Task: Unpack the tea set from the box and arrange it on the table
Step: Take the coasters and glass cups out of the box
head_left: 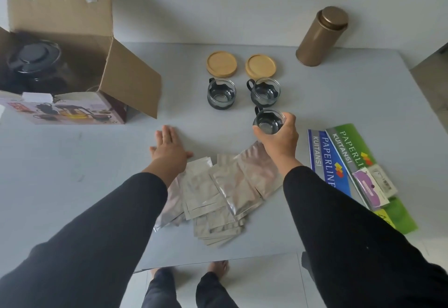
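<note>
Right hand: the right hand (278,135), at the centre right of the frame, grasps a glass cup (268,121) from the side, fingers and thumb curled round its wall; whether the cup touches the table I cannot tell.
Left hand: the left hand (169,149), centre of the frame, is released, fingers straight and together, palm down over the table (72,174), holding nothing.
Other cups: two more glass cups with black handles, the left cup (221,93) and the right cup (265,92), stand side by side just above the held cup.
Coasters: two round wooden coasters, one (221,63) above the left cup, one (260,66) above the right cup, lying flat.
Box: the open cardboard box (72,65) is at the upper left of the frame; a teapot with a black lid (36,61) sits inside it.
Tin: a gold-brown tin (321,37) stands at the upper right, near the wall.
Sachets: a pile of silver sachets (218,191) lies in the lower centre, under both forearms.
Booklets: blue and green receipt booklets (344,162) lie at the right edge.
</note>
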Demonstrator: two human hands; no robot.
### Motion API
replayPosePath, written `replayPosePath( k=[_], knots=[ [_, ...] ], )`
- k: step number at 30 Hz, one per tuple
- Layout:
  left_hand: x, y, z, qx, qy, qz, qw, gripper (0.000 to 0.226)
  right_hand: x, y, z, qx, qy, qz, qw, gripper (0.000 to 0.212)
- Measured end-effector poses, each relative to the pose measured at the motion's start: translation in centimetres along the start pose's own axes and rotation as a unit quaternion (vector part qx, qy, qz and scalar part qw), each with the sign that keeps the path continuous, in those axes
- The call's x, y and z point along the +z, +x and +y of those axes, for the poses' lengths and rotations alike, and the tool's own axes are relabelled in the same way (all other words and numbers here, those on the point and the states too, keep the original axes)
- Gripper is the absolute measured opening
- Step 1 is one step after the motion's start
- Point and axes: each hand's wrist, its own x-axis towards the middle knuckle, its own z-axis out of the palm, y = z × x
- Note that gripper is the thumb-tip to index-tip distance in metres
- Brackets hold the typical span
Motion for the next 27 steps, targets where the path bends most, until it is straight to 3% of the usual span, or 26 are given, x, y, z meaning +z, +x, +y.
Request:
replayPosePath(
  k=[10, 14, 19, 24, 27],
  knots=[
    [0.2, 0.1, 0.0, -0.001, 0.003, 0.000, 1.000, 0.085, -0.3, 1.1, 0.1, -0.012, -0.028, -0.042, 0.999, 0.079],
    [0.0, -0.1, -0.8, 0.022, -0.052, 0.022, 0.998, 0.086, -1.0, 0.2, -0.7, -0.055, -0.092, -0.029, 0.994, 0.087],
    [-1.4, -2.4, -3.6, 0.039, -0.171, 0.158, 0.972, 0.057, -0.4, -1.7, -4.4, -0.140, -0.083, 0.035, 0.986, 0.070],
    [-5.0, -3.8, -7.1, 0.132, -0.118, 0.332, 0.926, 0.033, 3.4, -4.4, -9.5, -0.167, -0.055, 0.003, 0.984, 0.066],
    [-8.0, -3.4, -10.3, 0.142, -0.097, 0.409, 0.896, 0.033, 6.6, -6.1, -13.4, -0.185, -0.027, -0.032, 0.982, 0.060]
  ],
)
